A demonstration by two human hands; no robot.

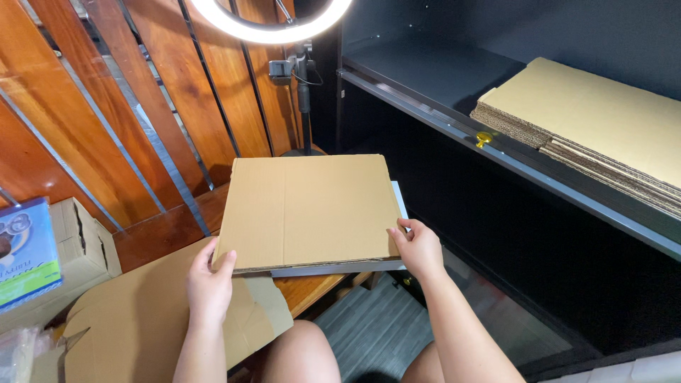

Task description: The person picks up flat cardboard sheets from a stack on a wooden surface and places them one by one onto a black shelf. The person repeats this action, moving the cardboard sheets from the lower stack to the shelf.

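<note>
At the far left a small brown cardboard box (pixel 84 248) stands against the slatted reddish wooden wall (pixel 106 106), with a blue printed packet (pixel 25 252) leaning in front of it at the picture's edge. Below these, a large opened-out sheet of brown cardboard (pixel 142 319) lies across the person's lap side of the wooden table (pixel 170 227), its flaps reaching under the near edge of the work. Behind the table a black stand carries a white ring light (pixel 273 21). To the right a dark cabinet holds a grey-edged black shelf (pixel 440 117), and on it rests a stack of flattened corrugated cardboard sheets (pixel 596 120), well apart from the hands, with a small yellow knob (pixel 484 137) on the shelf edge.

In the middle, a flat folded brown cardboard box (pixel 308 209) lies on a thin grey-white board (pixel 333 269), which shows along its near and right edges. The cardboard is plain, smooth, with faint vertical creases, and sits roughly square to the table.

The left hand (pixel 209 280) grips the near left corner of the flat cardboard, fingers curled under and thumb on top. The right hand (pixel 418 248) holds the near right corner, fingers narrowly closed over the edge of cardboard and board.
</note>
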